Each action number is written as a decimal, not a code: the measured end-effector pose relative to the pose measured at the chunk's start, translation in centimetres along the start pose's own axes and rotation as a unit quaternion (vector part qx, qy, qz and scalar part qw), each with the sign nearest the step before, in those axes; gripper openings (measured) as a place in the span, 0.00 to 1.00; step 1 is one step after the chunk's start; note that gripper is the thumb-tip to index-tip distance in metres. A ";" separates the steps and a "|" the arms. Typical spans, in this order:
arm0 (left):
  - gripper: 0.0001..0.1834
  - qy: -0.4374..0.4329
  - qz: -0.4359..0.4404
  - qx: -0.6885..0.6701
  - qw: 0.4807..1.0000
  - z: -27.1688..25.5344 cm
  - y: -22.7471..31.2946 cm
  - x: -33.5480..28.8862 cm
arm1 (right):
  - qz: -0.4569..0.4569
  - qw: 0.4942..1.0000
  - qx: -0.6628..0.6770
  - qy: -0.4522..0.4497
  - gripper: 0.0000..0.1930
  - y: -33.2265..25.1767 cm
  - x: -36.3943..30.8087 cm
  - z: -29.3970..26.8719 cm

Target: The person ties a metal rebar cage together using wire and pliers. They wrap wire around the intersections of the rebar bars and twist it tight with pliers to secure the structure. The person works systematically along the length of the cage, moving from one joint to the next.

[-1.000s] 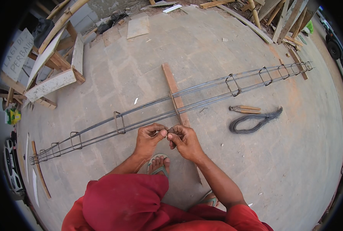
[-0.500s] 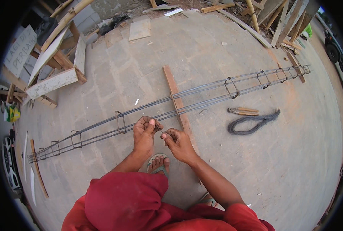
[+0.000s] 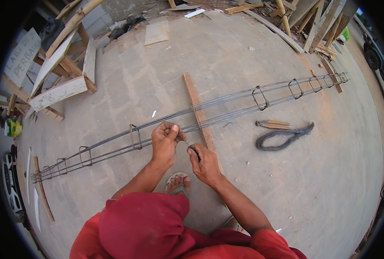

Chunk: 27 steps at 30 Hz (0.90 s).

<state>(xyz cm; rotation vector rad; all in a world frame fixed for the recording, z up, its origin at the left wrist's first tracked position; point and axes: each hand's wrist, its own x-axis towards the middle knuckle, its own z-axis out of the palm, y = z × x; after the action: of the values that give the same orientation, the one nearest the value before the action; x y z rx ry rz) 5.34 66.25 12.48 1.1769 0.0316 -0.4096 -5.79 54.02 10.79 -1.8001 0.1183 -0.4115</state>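
A long cage of steel rebar point(image 3: 233, 117) runs across the paving, with square stirrups point(image 3: 259, 98) spaced along it. In front of its middle, my left hand point(image 3: 164, 140) is closed, thumb against fingers, on a short thin wire point(image 3: 186, 143). My right hand point(image 3: 205, 165), lower and to the right, pinches the wire's other end. Most of the wire is hidden by the fingers. To the right lie pincers point(image 3: 273, 124) with worn handles and, just below them, a looped bundle of dark tie wire point(image 3: 269, 147).
A reddish wooden plank point(image 3: 191, 88) lies crosswise under the cage's middle; wooden pieces point(image 3: 43, 190) also support its ends. Wooden framing point(image 3: 60, 93) stands at the far left. Scrap boards point(image 3: 319, 26) lean at the far right. My sandalled foot point(image 3: 178, 184) is below my hands.
Both hands have shifted slightly right. My right hand has turned, its fingers curling more tightly, and the wire between the hands shows at a new angle.
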 end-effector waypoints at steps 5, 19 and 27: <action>0.04 -0.004 -0.006 0.002 1.000 0.2 0.0 0.2 | 0.131 0.985 0.099 -0.057 0.10 -0.3 -0.3 -0.5; 0.14 -0.102 0.073 0.511 0.850 -1.7 0.7 5.5 | 0.128 0.988 0.062 0.054 0.17 4.2 1.3 -5.6; 0.17 -0.144 -0.112 0.428 0.885 0.1 -2.3 8.6 | 0.149 0.984 0.028 0.092 0.16 7.7 1.9 -7.5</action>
<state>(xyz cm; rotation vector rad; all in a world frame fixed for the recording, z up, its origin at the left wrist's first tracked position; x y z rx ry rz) 12.56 62.90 8.40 1.9819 -0.3051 -0.8507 -5.49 44.51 5.50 -1.6540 0.4945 -0.3598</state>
